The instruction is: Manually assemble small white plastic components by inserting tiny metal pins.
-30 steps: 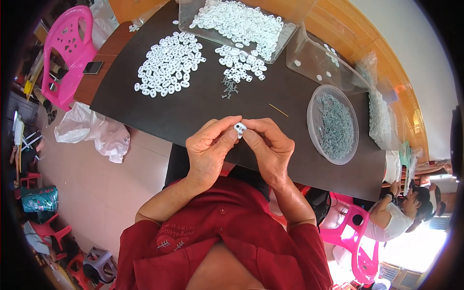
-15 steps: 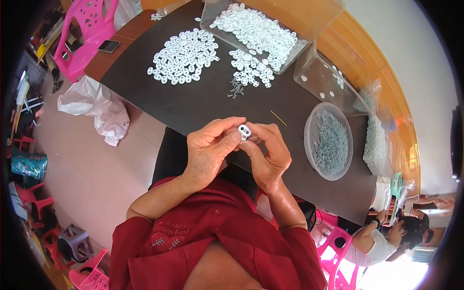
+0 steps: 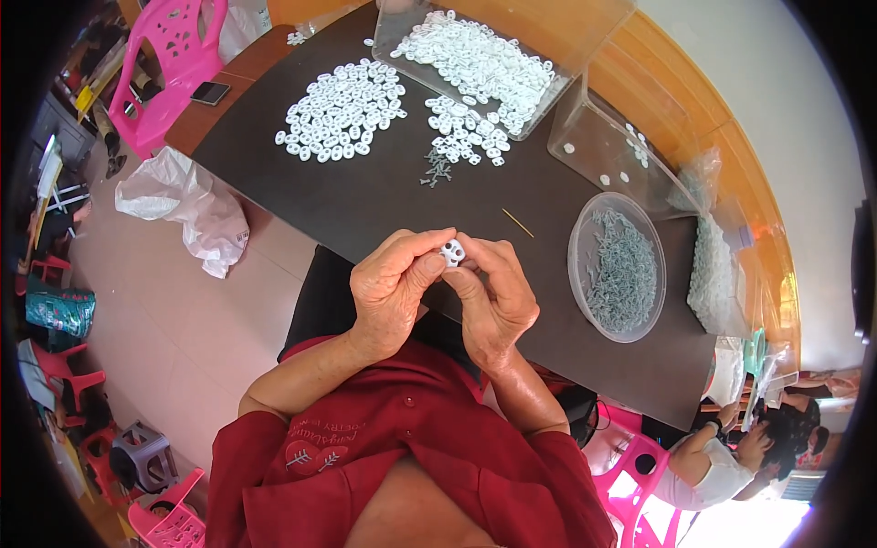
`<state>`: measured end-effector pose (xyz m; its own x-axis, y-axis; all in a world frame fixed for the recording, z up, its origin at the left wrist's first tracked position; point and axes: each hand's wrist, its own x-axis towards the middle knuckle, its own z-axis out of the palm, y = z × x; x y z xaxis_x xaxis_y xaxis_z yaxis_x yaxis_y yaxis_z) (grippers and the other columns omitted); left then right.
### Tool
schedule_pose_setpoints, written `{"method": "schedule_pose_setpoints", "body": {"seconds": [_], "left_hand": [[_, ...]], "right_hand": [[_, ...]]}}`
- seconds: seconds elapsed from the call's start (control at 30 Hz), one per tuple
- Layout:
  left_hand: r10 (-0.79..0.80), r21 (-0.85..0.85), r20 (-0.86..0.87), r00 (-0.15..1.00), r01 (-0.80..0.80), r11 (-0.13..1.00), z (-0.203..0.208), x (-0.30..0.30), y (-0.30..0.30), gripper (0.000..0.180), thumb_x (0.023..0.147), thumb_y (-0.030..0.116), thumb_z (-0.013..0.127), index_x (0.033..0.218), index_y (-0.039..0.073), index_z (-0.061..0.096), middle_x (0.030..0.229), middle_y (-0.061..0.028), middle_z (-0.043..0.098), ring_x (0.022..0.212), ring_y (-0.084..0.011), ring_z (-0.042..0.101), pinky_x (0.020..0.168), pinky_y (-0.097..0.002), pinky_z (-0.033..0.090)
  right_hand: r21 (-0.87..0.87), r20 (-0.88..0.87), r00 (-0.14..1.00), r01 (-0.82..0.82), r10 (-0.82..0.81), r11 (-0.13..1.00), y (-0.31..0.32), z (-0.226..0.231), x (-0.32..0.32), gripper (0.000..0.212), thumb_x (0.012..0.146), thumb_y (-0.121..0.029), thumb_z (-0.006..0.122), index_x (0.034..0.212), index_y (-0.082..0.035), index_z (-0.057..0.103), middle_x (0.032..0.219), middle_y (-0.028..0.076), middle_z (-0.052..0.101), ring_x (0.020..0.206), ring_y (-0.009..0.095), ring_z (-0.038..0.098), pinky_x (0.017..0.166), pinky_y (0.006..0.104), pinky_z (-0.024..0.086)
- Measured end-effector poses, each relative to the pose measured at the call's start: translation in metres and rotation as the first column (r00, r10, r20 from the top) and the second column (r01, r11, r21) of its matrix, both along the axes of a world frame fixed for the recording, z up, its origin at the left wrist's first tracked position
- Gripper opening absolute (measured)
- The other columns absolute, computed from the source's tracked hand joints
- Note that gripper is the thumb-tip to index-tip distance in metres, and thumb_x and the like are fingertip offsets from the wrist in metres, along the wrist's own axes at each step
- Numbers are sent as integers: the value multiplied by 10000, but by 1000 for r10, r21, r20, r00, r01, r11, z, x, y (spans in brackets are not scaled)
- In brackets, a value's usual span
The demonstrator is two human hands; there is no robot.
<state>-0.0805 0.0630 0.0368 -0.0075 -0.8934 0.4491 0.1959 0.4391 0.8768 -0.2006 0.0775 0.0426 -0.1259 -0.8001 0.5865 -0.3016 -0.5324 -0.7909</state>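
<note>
Over the table's near edge, both hands meet at a small white plastic piece (image 3: 452, 252) with dark round holes. My left hand (image 3: 384, 297) pinches its left side between thumb and fingers. My right hand (image 3: 498, 306) grips it from the right in the same way, so fingertips cover part of it. Beyond them lie a wide spread of white oval pieces (image 3: 343, 111), a smaller cluster of white two-holed pieces (image 3: 468, 131) and a little heap of grey screws (image 3: 437, 169). Right of the hands stands a round clear tub (image 3: 579, 283) of similar grey screws (image 3: 623, 274).
A thin yellowish stick (image 3: 518, 222) lies on the dark table (image 3: 548, 310). At the back are a clear bin (image 3: 594, 32) of white pieces and another clear bin (image 3: 580, 123) with a few. A phone (image 3: 210, 92) rests far left. Another person (image 3: 717, 457) sits lower right.
Both hands have shifted slightly left, still holding the white piece. The piece has turned a little between the fingertips. The whole view has moved slightly.
</note>
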Motion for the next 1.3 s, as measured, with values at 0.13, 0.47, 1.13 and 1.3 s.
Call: {"method": "schedule_pose_setpoints", "body": {"seconds": [0.13, 0.47, 1.13, 1.3], "left_hand": [[-16, -12, 55, 998, 17, 1000, 4, -7, -4, 211, 874, 8, 598, 1080, -22, 634, 825, -36, 576, 689, -68, 511, 589, -189, 424], [-33, 48, 10, 999, 32, 998, 3, -37, -8, 190, 875, 8, 598, 1055, -43, 627, 864, -52, 591, 750, -81, 547, 648, -196, 458], [-113, 20, -65, 992, 114, 993, 3, -47, -19, 192, 901, 62, 586, 1060, -39, 623, 775, -11, 538, 669, -61, 474, 585, -186, 399], [-90, -13, -71, 993, 89, 996, -1, -26, -20, 170, 906, 64, 581, 1035, -37, 626, 765, -13, 533, 665, -60, 468, 574, -192, 393]], "right_hand": [[-1, 16, 999, 27, -27, 1000, 1, -1, -8, 340, 715, 75, 701, 1045, 48, 625, 903, 110, 622, 727, 173, 558, 629, 265, 478], [27, 38, 997, 62, -63, 998, -2, -1, -32, 311, 764, 73, 670, 1070, 44, 627, 927, 91, 610, 743, 123, 551, 656, 229, 463], [-212, -52, 951, 289, -306, 933, -14, -2, -25, 306, 692, 4, 728, 974, 66, 624, 861, 139, 614, 714, 235, 561, 585, 295, 467], [-282, -64, 939, 309, -339, 908, -18, -10, -2, 281, 709, -6, 718, 964, 61, 621, 859, 136, 613, 697, 239, 559, 570, 295, 463]]}}
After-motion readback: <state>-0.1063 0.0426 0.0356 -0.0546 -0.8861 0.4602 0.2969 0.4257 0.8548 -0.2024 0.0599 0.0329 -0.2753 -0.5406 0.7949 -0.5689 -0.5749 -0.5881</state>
